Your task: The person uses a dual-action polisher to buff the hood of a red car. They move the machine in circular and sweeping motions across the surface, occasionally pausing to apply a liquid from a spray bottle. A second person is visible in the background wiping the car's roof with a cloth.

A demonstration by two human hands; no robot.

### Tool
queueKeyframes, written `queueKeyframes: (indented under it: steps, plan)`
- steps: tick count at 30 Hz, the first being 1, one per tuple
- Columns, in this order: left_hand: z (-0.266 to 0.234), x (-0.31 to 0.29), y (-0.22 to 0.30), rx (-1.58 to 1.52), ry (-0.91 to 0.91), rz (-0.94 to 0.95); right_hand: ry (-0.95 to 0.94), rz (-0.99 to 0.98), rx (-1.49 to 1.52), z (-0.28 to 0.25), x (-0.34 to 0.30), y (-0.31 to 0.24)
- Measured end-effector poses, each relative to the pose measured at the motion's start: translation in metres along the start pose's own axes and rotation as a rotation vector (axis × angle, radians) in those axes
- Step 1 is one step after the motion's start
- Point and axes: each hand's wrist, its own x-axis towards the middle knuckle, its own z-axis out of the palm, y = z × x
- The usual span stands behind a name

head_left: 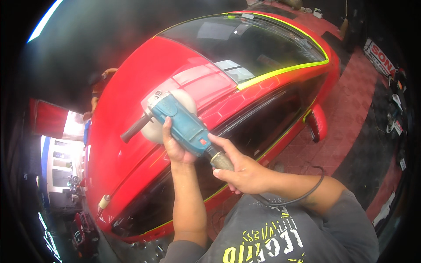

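Observation:
Both my hands are on a teal polisher point(182, 122), tilted over the roof of a red car point(125, 101). My left hand point(177, 149) is closed around the near side of its body, thumb up along the casing. My right hand point(243, 171) grips the worn rear handle, one finger stretched toward the body. A pale round buffing pad point(186, 100) shows behind the tool's head; whether it touches the roof I cannot tell. A dark side handle point(135, 128) juts out to the left with no hand on it. The power cord point(318, 186) loops beside my right forearm.
Yellow-green tape point(283, 70) edges the windshield point(263, 41). A red side mirror point(319, 123) sticks out at right. Another person's arm point(95, 103) shows beyond the car at left. A cream cylindrical object point(104, 201) stands by the rear. Red and black tiles point(346, 105) cover the floor.

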Motion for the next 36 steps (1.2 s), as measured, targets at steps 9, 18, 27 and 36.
queueKeyframes:
  steps: [9, 18, 27, 36]
  plan:
    - [-0.028, -0.044, 0.043, 0.010, 0.097, 0.116, -0.159, -0.144, -0.060, 0.037, 0.034, 0.022]
    - [-0.048, -0.036, 0.077, 0.026, 0.069, 0.209, -0.146, -0.214, -0.063, 0.060, 0.075, 0.020]
    - [-0.008, 0.061, -0.005, -0.061, -0.083, -0.108, 0.172, -0.143, -0.040, -0.007, 0.033, 0.002]
    - [0.014, 0.128, -0.038, 0.019, -0.159, -0.259, 0.238, -0.131, 0.147, -0.055, 0.040, -0.001]
